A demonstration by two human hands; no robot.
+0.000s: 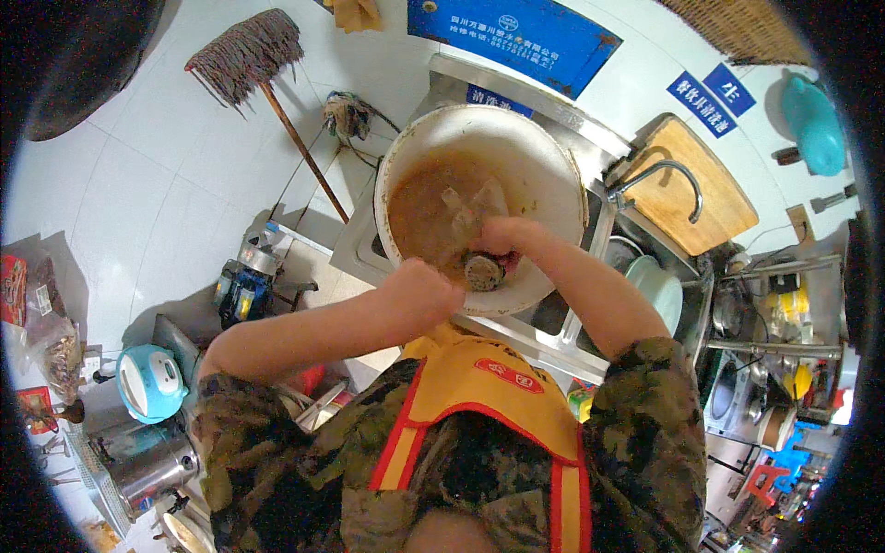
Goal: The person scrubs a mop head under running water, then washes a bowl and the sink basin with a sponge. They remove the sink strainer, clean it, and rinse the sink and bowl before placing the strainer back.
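Observation:
A large white basin (546,152) with a rusty rim stands over the metal sink, with murky brown water (422,200) inside. My right hand (508,238) is in the basin, its fingers curled around a roundish, rough grey-brown object (484,272) near the basin's lower wall. What that object is, I cannot tell. Pale, blurred pieces (484,200) lie in the water just beyond this hand. My left hand (425,294) is bent at the near left rim, knuckles up; its fingers and anything in them are hidden.
Right of the basin are a curved faucet (681,169), a wooden cutting board (726,200) and a pale green basin (657,290). A mop (297,131) leans at the left. A blue rice cooker (148,383) stands lower left, and a crowded metal rack (774,349) is at the right.

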